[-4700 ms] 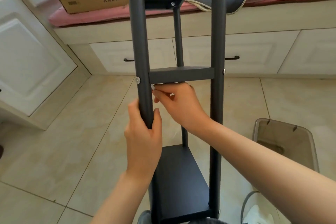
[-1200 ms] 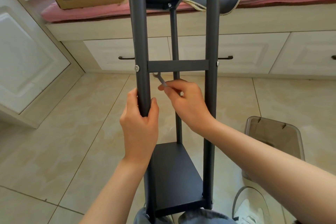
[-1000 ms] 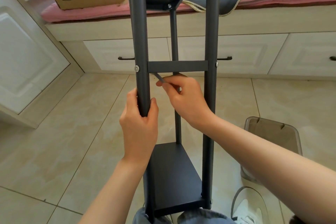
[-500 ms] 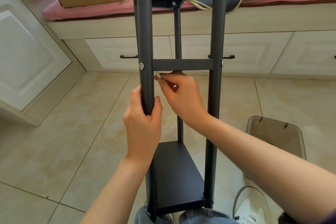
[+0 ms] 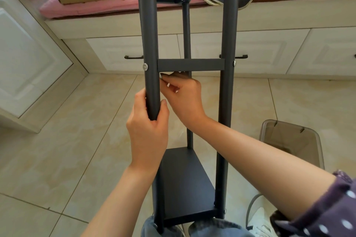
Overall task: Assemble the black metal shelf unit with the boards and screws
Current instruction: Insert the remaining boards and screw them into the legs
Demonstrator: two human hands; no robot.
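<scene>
Shelf unit [image 5: 228, 90] is tipped toward the person, bottom end resting against their lap; left hand [image 5: 148, 132] wrapped tight round the left post [image 5: 151, 44], just below the middle board [image 5: 191, 65]; right hand [image 5: 184, 95] tucked under that board at its left end, fingers [image 5: 169, 81] pinched on something small and pale, can't tell from here if it's a key or a nut.

Screw head [image 5: 145, 66] shows on the outside of the left post, level with the board; matching one [image 5: 234, 63] on the right post.

Risks as I see them: right hand works blind under the board, so whatever it pinches could slip and drop onto the floor tiles [image 5: 57, 150]; if the left hand eases off, the frame can twist on the lap and the joint may bind or cross-thread; fingers are close to the post-board corner, pinch hazard if the board shifts; waste bin [image 5: 292, 140] sits just right, easy to knock.
</scene>
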